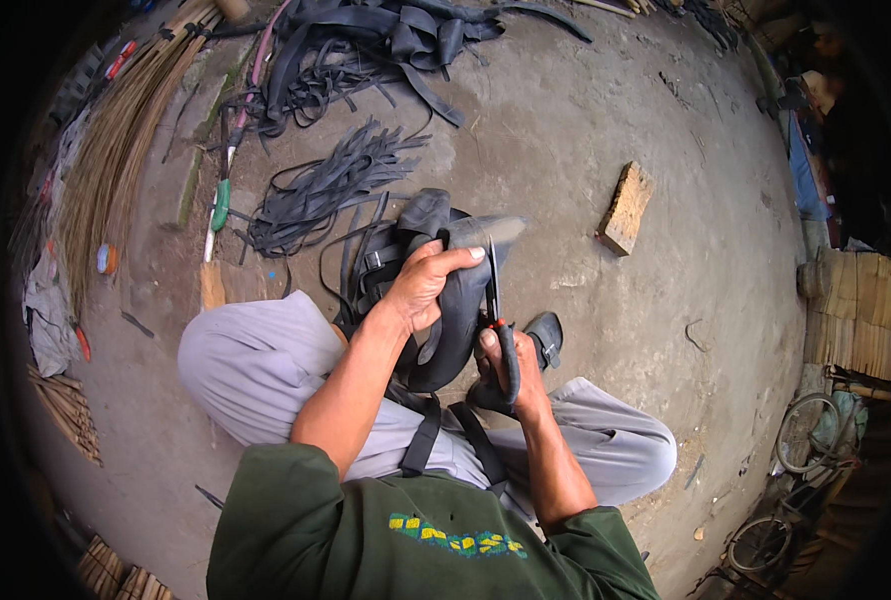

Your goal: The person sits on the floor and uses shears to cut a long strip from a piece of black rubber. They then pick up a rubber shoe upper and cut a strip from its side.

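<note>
My left hand grips the black rubber tube from above; my right hand holds scissors cutting its edge.

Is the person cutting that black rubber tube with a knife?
No, the right hand works a pair of scissors on the black rubber tube, which the left hand grips.

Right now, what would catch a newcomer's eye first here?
At centre, the left hand grips a black rubber tube while the right hand works scissors into it. Cut black rubber strips lie on the concrete floor beyond, bamboo sticks to the left.
</note>
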